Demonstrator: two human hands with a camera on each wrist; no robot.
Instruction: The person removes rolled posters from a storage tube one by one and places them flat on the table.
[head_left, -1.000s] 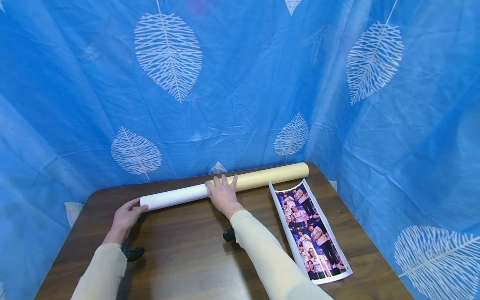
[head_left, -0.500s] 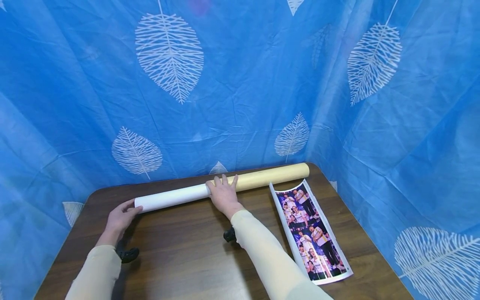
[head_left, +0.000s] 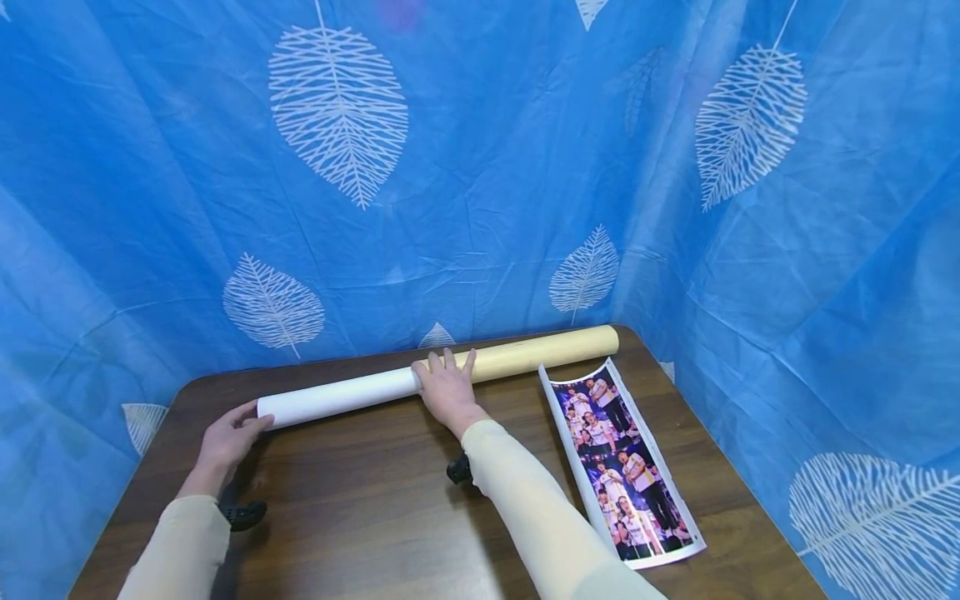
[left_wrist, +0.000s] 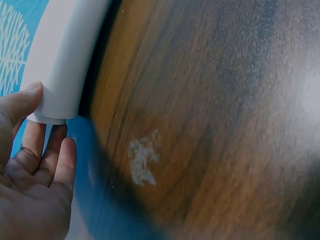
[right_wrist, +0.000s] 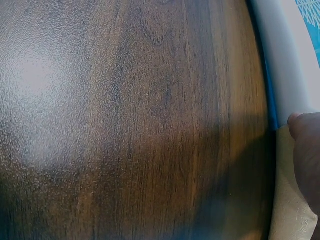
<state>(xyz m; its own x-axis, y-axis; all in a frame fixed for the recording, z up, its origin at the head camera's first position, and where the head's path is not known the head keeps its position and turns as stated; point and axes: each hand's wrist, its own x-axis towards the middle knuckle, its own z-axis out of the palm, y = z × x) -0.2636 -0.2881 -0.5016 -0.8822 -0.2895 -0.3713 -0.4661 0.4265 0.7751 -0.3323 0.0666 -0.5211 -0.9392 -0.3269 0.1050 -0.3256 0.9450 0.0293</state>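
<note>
A white paper roll (head_left: 337,397) extends leftward from the mouth of a tan cardboard tube (head_left: 547,350) lying along the table's back edge. My left hand (head_left: 222,442) pinches the roll's free end. In the left wrist view its thumb (left_wrist: 30,97) lies on the outside, while fingers (left_wrist: 34,140) reach in at the open end. My right hand (head_left: 448,396) holds the tube from above at its mouth, fingers spread across the top. The right wrist view has the right thumb (right_wrist: 295,122) at the seam between white and tan. The roll's other end is hidden inside the tube.
A slightly curled printed photo sheet (head_left: 618,467) with white borders lies on the right of the dark wooden table (head_left: 360,508). Blue leaf-patterned cloth (head_left: 480,167) hangs close behind the table and to its right. A whitish scuff (left_wrist: 143,157) marks the tabletop near the left hand.
My left hand has moved left with the free end of the white roll, so more of it shows outside the tube. The right hand, tube and photo sheet stay put.
</note>
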